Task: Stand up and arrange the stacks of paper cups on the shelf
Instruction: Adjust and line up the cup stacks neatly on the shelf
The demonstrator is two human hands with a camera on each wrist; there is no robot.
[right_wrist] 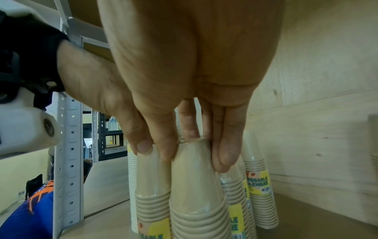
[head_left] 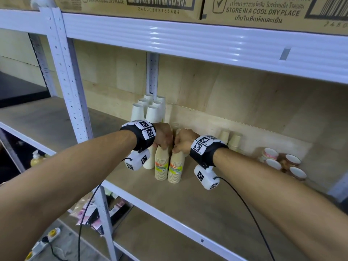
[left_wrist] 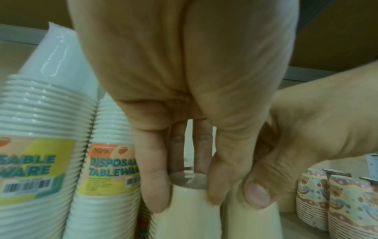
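Note:
Two beige paper cup stacks with yellow labels stand upright side by side on the wooden shelf (head_left: 197, 208). My left hand (head_left: 163, 142) grips the top of the left stack (head_left: 161, 167) from above; in the left wrist view its fingers (left_wrist: 155, 194) curl round the top cup (left_wrist: 188, 213). My right hand (head_left: 181, 146) grips the top of the right stack (head_left: 175, 167), and its fingers (right_wrist: 223, 160) pinch that cup (right_wrist: 196, 190). The two hands nearly touch. The left stack (right_wrist: 152, 181) stands close beside it.
Several white cup stacks (head_left: 148, 110) stand upright behind my left hand, by a shelf post (head_left: 153, 76). More beige stacks (head_left: 232, 141) stand at the back right. Patterned cup stacks (head_left: 278, 162) lie on their sides further right. The shelf beam above (head_left: 207, 46) is low.

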